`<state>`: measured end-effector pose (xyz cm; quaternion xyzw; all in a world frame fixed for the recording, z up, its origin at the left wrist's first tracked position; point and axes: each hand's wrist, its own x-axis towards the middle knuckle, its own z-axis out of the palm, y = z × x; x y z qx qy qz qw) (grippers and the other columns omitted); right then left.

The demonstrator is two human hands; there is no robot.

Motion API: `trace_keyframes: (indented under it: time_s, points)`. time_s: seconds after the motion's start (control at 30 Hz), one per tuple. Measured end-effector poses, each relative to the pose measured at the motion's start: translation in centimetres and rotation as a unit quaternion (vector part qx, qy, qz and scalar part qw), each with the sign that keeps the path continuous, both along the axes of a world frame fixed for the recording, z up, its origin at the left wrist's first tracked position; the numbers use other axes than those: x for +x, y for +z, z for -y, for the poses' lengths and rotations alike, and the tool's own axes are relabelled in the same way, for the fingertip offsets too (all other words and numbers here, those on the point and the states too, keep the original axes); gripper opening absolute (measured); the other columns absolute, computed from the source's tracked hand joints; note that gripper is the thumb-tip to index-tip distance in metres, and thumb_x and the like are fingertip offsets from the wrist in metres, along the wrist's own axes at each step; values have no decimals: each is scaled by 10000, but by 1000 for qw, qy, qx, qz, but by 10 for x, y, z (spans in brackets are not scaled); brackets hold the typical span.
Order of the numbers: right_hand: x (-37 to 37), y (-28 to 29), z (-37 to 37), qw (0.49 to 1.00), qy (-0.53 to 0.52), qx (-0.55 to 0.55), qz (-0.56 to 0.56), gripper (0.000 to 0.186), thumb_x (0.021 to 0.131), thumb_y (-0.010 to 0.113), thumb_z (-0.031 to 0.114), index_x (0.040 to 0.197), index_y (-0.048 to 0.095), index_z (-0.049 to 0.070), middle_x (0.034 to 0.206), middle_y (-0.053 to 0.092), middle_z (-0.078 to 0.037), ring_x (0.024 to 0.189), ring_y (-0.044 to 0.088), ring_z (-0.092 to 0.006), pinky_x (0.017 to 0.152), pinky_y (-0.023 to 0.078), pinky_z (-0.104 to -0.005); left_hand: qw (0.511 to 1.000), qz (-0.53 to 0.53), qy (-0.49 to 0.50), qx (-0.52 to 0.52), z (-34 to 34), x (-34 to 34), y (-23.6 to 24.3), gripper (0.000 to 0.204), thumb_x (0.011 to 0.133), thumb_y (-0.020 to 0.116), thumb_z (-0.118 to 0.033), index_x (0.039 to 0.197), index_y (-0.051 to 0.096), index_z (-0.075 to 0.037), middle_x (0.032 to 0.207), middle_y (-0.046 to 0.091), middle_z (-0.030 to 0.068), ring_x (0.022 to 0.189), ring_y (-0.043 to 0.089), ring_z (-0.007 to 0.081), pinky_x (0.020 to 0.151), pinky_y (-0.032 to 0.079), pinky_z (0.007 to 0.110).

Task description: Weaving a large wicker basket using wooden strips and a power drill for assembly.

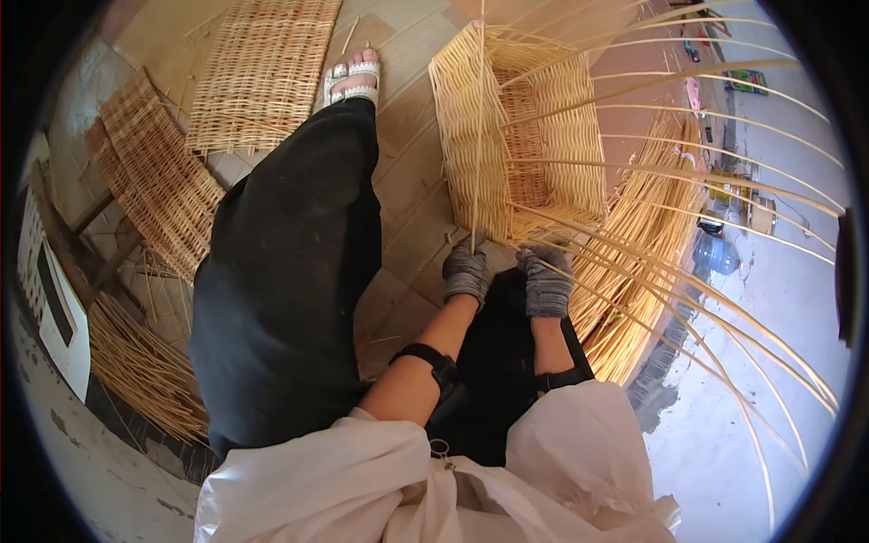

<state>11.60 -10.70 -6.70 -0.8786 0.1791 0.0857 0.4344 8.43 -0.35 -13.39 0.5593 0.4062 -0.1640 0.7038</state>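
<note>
A half-woven wicker basket [462, 118] lies tipped in front of me, with long loose cane rods fanning out to the right. I see both my hands at its near edge, in grey knitted gloves. My left hand [466, 273] is closed around the lower end of a long cane rod [481, 109] that runs up across the basket's left wall. Close by on the right, my right hand [547, 282] is closed at the basket's near corner, where several rods come out. Its fingertips are partly hidden by these rods.
A thick bundle of cane [647, 244] lies right of the basket. To the left are woven panels [262, 72], another woven panel [158, 172], and a second cane bundle [145, 371]. A blue water bottle [717, 254] is at the right. My sandalled foot [353, 80] is ahead.
</note>
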Motion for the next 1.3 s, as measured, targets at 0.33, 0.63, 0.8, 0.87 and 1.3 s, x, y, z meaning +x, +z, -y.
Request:
trace_keyframes:
  time_s: [0.33, 0.63, 0.8, 0.87, 1.3]
  points:
    - [-6, 9, -15, 995, 49, -83, 28, 87, 782, 639, 28, 840, 639, -37, 750, 657, -104, 625, 616, -155, 601, 518, -265, 996, 58, -55, 30, -10, 19, 9, 314, 857, 483, -37, 1144, 594, -97, 1145, 588, 95, 1035, 554, 228, 924, 411, 300]
    - [-13, 5, -16, 993, 48, -96, 49, 105, 758, 675, 81, 832, 650, 10, 766, 669, -71, 691, 621, -158, 686, 492, -282, 999, 33, 22, -27, 2, 27, 2, 310, 886, 485, -71, 1189, 552, -81, 1170, 563, 142, 1059, 541, 246, 901, 433, 317]
    - [-13, 3, -17, 998, 0, -32, 52, 104, 756, 680, 72, 836, 652, 12, 776, 667, -77, 697, 621, -160, 686, 494, -278, 996, 36, 57, -59, -2, 25, 18, 305, 844, 567, -82, 1145, 578, -36, 1118, 593, 125, 981, 573, 206, 871, 452, 301]
    - [-15, 4, -18, 997, 6, -49, 58, 103, 757, 680, 67, 841, 653, 13, 779, 666, -78, 702, 622, -160, 686, 495, -279, 997, 49, 44, -37, -2, 27, 23, 329, 808, 619, -89, 1127, 586, -21, 1090, 608, 121, 953, 587, 206, 859, 462, 302]
    - [-21, 4, -18, 994, 54, -89, 35, 140, 756, 680, 118, 843, 642, 15, 792, 665, -98, 698, 633, -207, 681, 498, -306, 997, 1, 13, -72, -3, 32, -4, 356, 788, 659, -134, 1097, 577, 23, 975, 633, 95, 811, 612, 184, 751, 491, 271]
